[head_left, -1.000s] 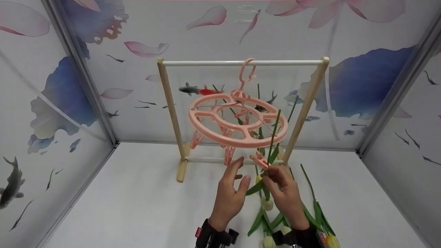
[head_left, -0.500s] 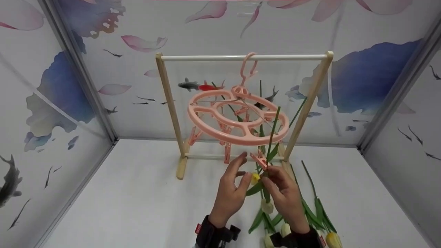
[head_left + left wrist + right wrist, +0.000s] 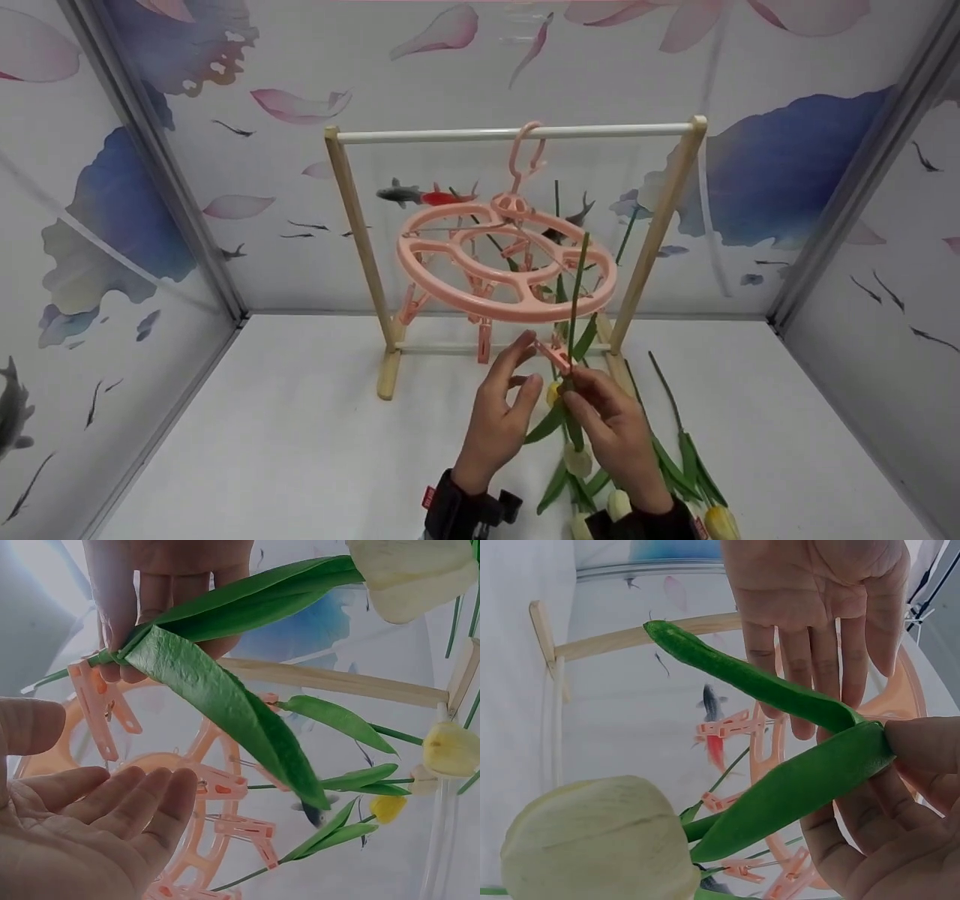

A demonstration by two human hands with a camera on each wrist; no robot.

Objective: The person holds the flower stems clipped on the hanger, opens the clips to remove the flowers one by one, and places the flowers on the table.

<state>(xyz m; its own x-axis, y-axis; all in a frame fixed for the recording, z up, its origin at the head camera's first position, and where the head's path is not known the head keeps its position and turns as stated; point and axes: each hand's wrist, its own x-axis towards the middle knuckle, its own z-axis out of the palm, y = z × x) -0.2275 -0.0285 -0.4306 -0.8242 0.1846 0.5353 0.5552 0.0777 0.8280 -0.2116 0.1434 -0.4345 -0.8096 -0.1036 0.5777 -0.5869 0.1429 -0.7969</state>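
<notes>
Hands barely shifted this past second; right hand (image 3: 619, 435) fingers pinch tulip stem (image 3: 578, 289), left hand (image 3: 495, 420) fingers extended, holding nothing; pink clip (image 3: 93, 709) apparently on stem already

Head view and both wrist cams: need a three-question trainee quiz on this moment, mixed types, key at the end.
1. Multiple choice: what hooks over the white rail?
A) a wire basket
B) a pink ring hanger with clips
C) a folded towel

2. True or false: the right hand pinches the white tulip, while the left hand has its fingers open.

3. Fill in (above/below): in the head view, the held tulip's bloom appears ____ its stem tip.

Key: 1. B. 2. True. 3. Below.
</notes>
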